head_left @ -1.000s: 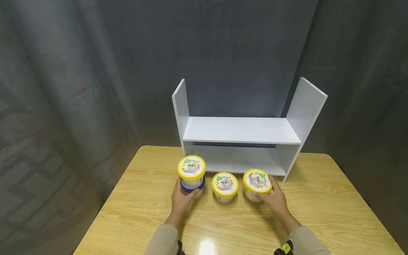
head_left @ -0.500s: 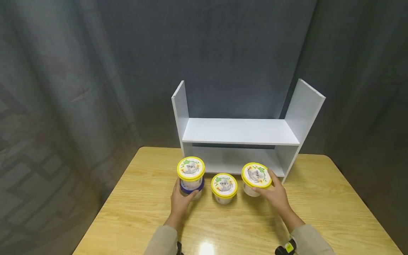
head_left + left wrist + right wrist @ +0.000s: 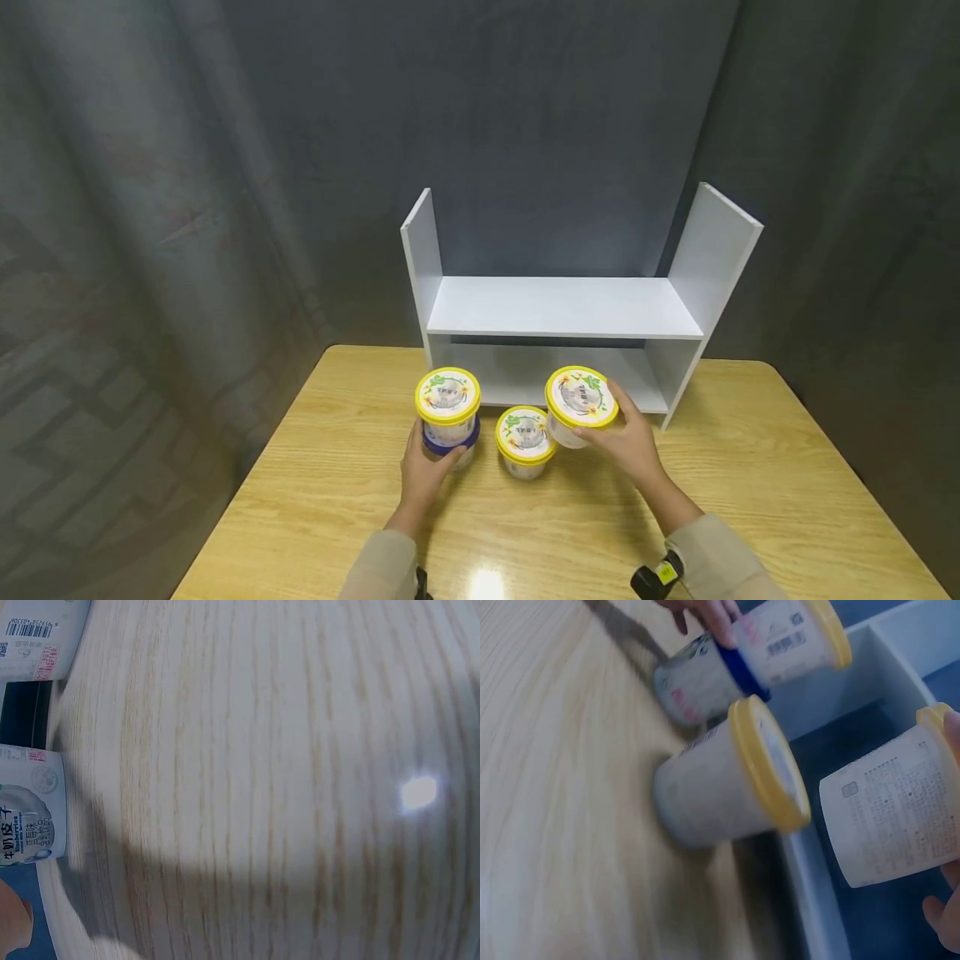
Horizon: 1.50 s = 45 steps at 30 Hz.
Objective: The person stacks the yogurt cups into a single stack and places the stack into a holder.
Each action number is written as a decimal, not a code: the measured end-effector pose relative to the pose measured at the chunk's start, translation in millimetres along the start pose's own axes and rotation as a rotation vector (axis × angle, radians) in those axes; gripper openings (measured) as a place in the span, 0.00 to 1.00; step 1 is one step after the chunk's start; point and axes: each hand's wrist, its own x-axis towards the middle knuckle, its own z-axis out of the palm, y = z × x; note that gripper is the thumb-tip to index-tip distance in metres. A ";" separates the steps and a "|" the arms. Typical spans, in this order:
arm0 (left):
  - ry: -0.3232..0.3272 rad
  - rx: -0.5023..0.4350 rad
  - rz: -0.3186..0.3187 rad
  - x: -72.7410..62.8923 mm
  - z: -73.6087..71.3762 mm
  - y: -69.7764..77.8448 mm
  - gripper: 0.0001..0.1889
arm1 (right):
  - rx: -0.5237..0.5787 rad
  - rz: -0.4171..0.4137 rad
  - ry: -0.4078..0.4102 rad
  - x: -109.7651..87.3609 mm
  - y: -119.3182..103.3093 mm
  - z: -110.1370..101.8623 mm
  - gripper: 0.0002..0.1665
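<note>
My left hand (image 3: 423, 475) grips a white tub with a dark blue lid (image 3: 739, 671), which stands on the table. A yellow-lidded tub (image 3: 447, 396) is stacked on that lid. To its right a second yellow-lidded tub (image 3: 525, 437) stands alone. My right hand (image 3: 628, 442) holds a third yellow-lidded tub (image 3: 581, 398) by its side, between thumb and fingers. In the right wrist view this held tub (image 3: 892, 802) is raised and apart from the standing one. The left wrist view catches only the blue-lidded tub's printed side (image 3: 34, 806) and a thumb at its edge.
A white two-level shelf (image 3: 566, 307) stands behind the tubs, its upright sides flaring left and right. The wooden table (image 3: 315, 500) extends on both sides. Dark grey curtains (image 3: 480, 125) hang behind and at the sides.
My right hand has lifted its yellow-lidded tub from the table and moved it left and up, closer to the lone tub. My left hand and the stack have stayed in place.
</note>
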 end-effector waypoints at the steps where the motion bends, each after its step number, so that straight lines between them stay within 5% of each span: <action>1: -0.002 0.000 0.000 -0.1 -0.1 0.0 0.50 | 0.000 -0.004 -0.002 0.7 -2.1 1.8 0.58; 33: -0.010 0.026 0.002 1.7 4.6 -1.8 0.50 | 0.030 -0.157 -0.093 28.8 -65.8 38.8 0.56; 45: 0.016 0.020 0.025 4.4 1.7 -7.0 0.49 | 0.078 -0.157 -0.140 36.7 -86.4 70.1 0.57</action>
